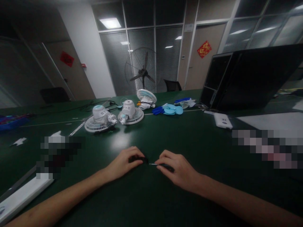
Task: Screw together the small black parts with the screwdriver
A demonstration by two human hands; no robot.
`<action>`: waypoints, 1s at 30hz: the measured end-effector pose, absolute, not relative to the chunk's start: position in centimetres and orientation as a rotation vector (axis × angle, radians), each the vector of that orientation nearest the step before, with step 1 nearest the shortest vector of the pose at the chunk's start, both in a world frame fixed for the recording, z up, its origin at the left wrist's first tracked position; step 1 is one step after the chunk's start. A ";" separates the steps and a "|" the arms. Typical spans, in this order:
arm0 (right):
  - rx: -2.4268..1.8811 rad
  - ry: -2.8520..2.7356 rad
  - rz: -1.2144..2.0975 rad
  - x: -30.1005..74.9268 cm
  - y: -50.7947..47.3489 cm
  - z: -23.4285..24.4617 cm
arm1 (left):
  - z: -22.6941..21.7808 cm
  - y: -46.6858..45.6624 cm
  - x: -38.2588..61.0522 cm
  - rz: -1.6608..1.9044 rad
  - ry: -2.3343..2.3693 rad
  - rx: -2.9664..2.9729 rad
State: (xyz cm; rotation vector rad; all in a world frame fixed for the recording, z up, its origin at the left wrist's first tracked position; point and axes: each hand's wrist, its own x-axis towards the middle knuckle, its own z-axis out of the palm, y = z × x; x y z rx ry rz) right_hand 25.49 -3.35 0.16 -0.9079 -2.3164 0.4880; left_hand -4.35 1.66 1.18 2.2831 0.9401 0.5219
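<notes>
Both my hands rest low on the dark green table (151,195), close together. My left hand (125,162) is closed around a small black part (139,160). My right hand (178,170) is closed on a thin tool with a dark handle, likely a small screwdriver (161,165). Its metal tip points left and meets the black part between my hands. Farther back on the table lie three small white desk fans (99,119), (130,115), (146,98), partly taken apart, face down or tilted.
Light blue fan blades and blue parts (170,109) lie behind the fans. A white device (222,121) sits at the right by a large black monitor (251,78). A white flat strip (21,197) lies at the front left. A standing fan (142,71) is behind the table.
</notes>
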 end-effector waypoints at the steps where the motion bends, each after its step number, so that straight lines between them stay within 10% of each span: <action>1: -0.902 -2.328 0.485 25.4 -3.4 0.2 | 1.1 0.8 -3.5 0.524 0.905 2.275; 30: -0.893 -2.371 0.456 25.4 -3.7 0.7 | -0.2 8.1 -11.2 0.617 1.145 2.398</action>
